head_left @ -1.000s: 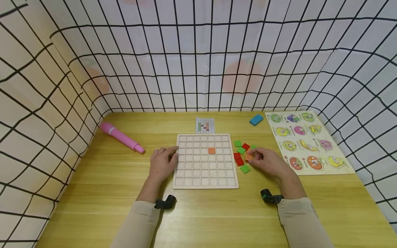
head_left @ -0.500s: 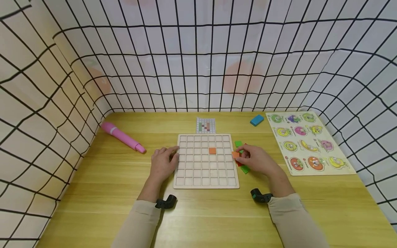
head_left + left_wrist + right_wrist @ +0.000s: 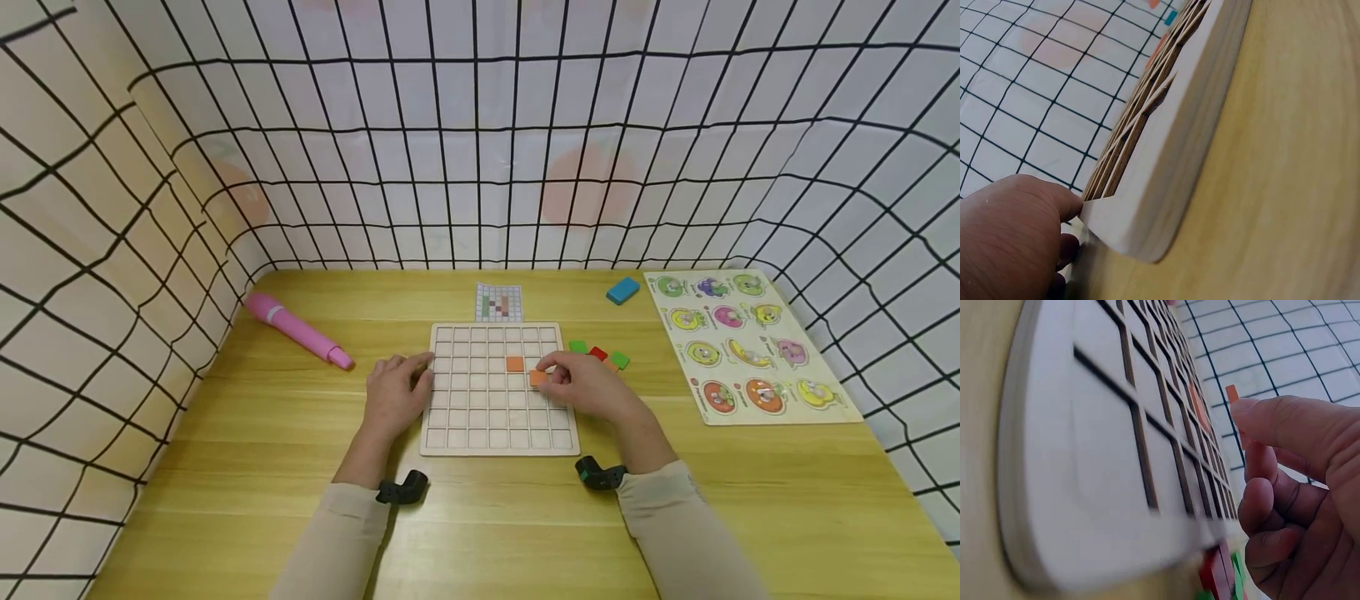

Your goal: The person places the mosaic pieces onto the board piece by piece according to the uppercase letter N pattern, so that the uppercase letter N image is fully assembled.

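Observation:
A pale wooden grid board (image 3: 455, 421) lies in front of me in the head view, with one orange tile (image 3: 514, 364) in a cell right of its middle. Between thumb and fingertips, my right hand (image 3: 588, 387) pinches a second orange tile (image 3: 537, 378) above the board's right part. That held tile (image 3: 1231, 394) stands clear of the board in the right wrist view, other fingers curled below. My left hand (image 3: 393, 392) rests at the board's left edge, fingers relaxed; one digit touches the board's rim (image 3: 1129, 219) in the left wrist view.
Loose green tiles (image 3: 577, 346) and a red tile (image 3: 597, 353) lie right of the board, some hidden by my hand. Behind stand a printed pattern card (image 3: 498, 302) and a blue block (image 3: 622, 291). A fruit picture board (image 3: 701, 354) lies right, a pink stick-like object (image 3: 303, 333) left.
My right hand has lifted an orange tile from the loose pile and carried it left, over the board's right side. The left hand has stayed at the board's edge.

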`<action>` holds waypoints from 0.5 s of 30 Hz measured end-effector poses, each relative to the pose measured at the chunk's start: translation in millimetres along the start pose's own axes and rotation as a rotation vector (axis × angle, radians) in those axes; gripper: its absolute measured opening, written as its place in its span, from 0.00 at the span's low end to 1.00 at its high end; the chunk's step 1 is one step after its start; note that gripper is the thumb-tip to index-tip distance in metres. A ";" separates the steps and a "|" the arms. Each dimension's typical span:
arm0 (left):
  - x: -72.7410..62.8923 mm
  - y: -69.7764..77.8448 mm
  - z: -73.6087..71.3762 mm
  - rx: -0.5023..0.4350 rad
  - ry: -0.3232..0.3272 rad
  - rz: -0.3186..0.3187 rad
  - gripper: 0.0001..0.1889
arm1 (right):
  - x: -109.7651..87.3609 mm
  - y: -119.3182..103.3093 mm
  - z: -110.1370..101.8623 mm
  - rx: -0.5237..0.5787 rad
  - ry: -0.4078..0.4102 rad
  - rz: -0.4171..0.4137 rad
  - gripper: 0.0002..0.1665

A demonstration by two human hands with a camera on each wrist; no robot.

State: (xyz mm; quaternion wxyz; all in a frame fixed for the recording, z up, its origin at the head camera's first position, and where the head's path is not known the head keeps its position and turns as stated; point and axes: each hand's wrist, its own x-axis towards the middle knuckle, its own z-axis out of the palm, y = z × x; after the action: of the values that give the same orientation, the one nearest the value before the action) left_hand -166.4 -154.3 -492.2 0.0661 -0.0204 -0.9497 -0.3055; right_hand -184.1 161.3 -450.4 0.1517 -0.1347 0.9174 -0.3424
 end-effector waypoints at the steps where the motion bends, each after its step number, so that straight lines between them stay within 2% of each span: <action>1: -0.1 0.3 -0.4 -0.002 0.001 0.000 0.20 | 1.5 -1.4 2.4 0.018 -0.007 -0.004 0.15; 6: 0.9 -0.1 0.4 -0.002 0.006 0.007 0.19 | 8.0 -6.4 14.7 0.080 -0.032 -0.028 0.14; 15: 0.8 -0.6 1.1 -0.003 0.009 0.009 0.19 | 14.4 -11.2 26.9 0.032 0.034 -0.032 0.16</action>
State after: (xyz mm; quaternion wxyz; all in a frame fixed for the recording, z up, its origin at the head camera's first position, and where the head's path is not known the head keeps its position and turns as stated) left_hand -167.4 -154.1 -493.4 0.0715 -0.0234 -0.9489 -0.3065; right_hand -185.7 132.2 -464.9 0.1327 -0.1411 0.9120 -0.3616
